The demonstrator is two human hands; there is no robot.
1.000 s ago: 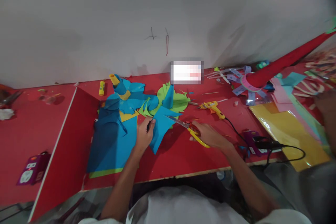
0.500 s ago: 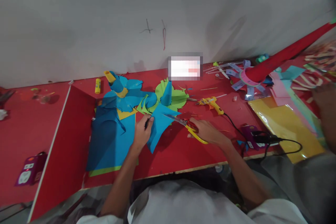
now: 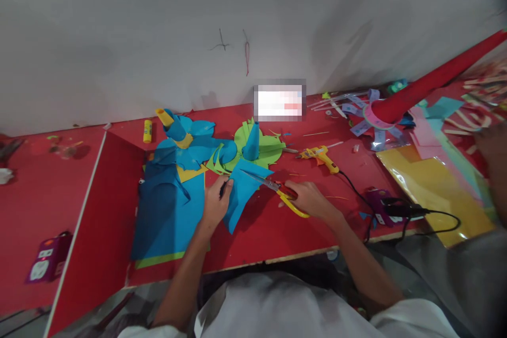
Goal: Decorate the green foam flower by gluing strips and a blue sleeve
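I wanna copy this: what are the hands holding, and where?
The left hand holds the blue paper by its left edge; the dark patch there is unclear. The right hand holds the scissors by their handles.

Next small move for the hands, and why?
Probably squeeze the yellow-and-red-handled metal scissors shut: the right hand holds them with their blades across the pointed blue paper-like sheet, whose left edge the left hand grips.

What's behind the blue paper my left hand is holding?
A green flower and a blue cone show behind the blue paper; it hides part of the flower, which can't be seen.
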